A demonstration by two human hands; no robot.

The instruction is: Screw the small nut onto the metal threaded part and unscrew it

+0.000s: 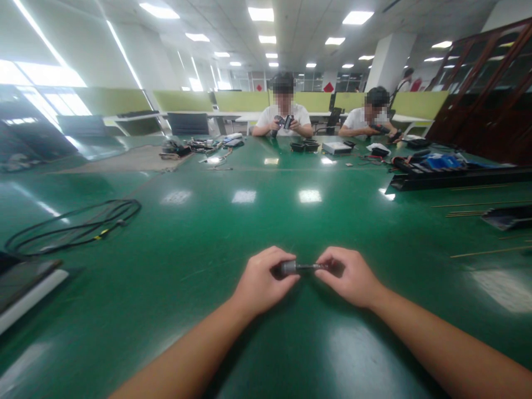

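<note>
My left hand is closed around a thick grey cylinder with a thin dark rod sticking out to the right. Thumb and fingers grip the cylinder from both sides, and its left end is hidden in my palm. At the rod's far end, my right hand pinches the tip between thumb and fingers. The piece lies roughly level, just above the green table top. Its exact kind is too small and blurred to tell.
A coiled black cable lies at left, above a flat dark device with a white edge. Long black channels and thin rods are at right. Two people sit across the table, handling dark parts, with small boxes before them.
</note>
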